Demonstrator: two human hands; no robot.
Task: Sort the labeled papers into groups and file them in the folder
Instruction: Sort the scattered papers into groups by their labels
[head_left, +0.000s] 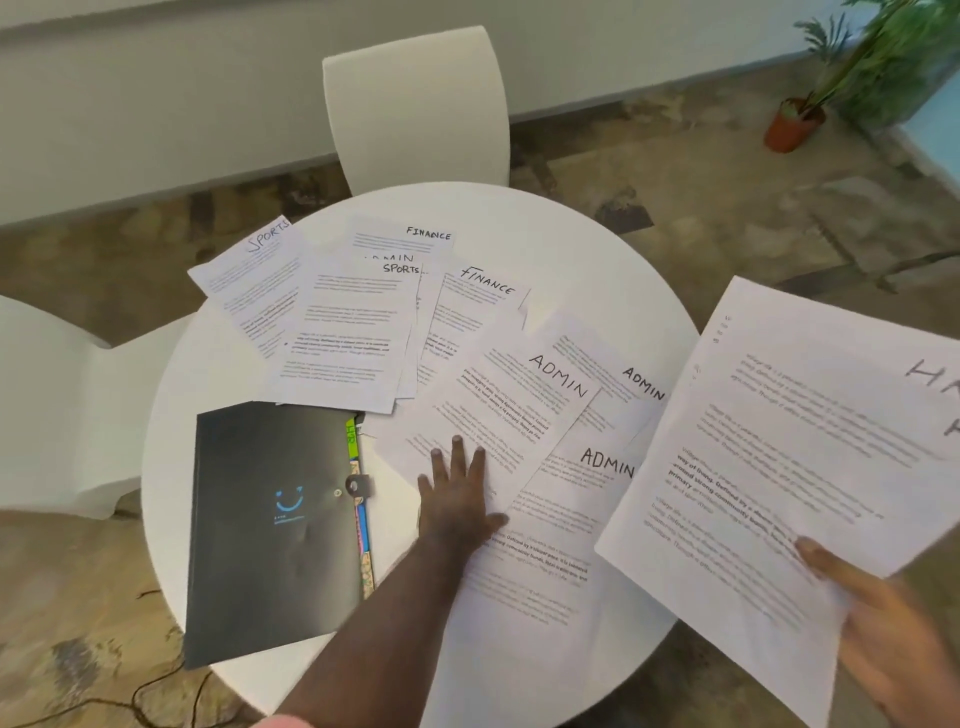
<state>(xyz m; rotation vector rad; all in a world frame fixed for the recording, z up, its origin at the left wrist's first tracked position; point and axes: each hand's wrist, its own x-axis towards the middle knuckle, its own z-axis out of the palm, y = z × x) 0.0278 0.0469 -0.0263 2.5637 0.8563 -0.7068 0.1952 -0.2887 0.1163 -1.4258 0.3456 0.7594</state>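
Note:
Labeled papers lie fanned over a round white table (597, 249). My left hand (457, 493) rests flat, fingers straight, on an ADMIN sheet (498, 405). Two more ADMIN sheets (613, 467) overlap it on the right. FINANCE sheets (483, 291) and SPORTS sheets (353, 322) lie toward the far left. My right hand (872, 618) pinches the near corner of a lifted sheet (779, 467) whose label starts with H; its right part runs out of view. A black folder (275, 519) with a snap strap and coloured tabs lies closed at the near left.
A white chair (415, 104) stands behind the table and another white chair (57, 405) at the left. A potted plant (800, 119) stands on the floor at the far right. A dark cable (156, 691) lies on the floor near the table's front left.

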